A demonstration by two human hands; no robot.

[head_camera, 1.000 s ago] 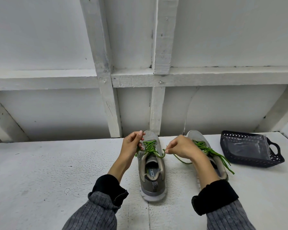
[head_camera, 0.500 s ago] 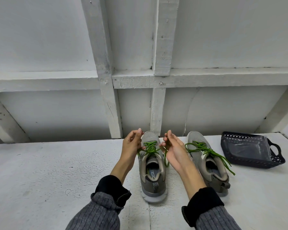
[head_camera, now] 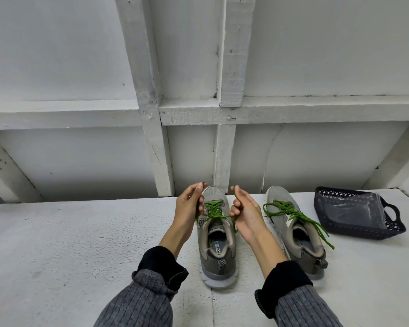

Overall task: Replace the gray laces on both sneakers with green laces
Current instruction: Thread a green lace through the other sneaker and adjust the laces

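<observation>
Two grey sneakers stand side by side on the white table, toes pointing away from me. The left sneaker [head_camera: 216,244] carries a green lace [head_camera: 214,210] threaded through its eyelets. My left hand [head_camera: 189,208] pinches one end of that lace on the shoe's left side. My right hand [head_camera: 246,215], palm turned up, pinches the other end on the shoe's right side. Both ends are held raised above the shoe. The right sneaker [head_camera: 295,232] has its own green lace [head_camera: 298,217], with loose ends trailing over its right side.
A dark perforated basket [head_camera: 354,228] with a clear plastic bag inside sits on the table right of the sneakers. A white wall with wooden beams rises just behind the shoes. Bare table surface [head_camera: 69,244] stretches out to the left.
My right hand came in from over the right sneaker to the left sneaker's side and turned palm up. Both hands now hold the lace ends higher.
</observation>
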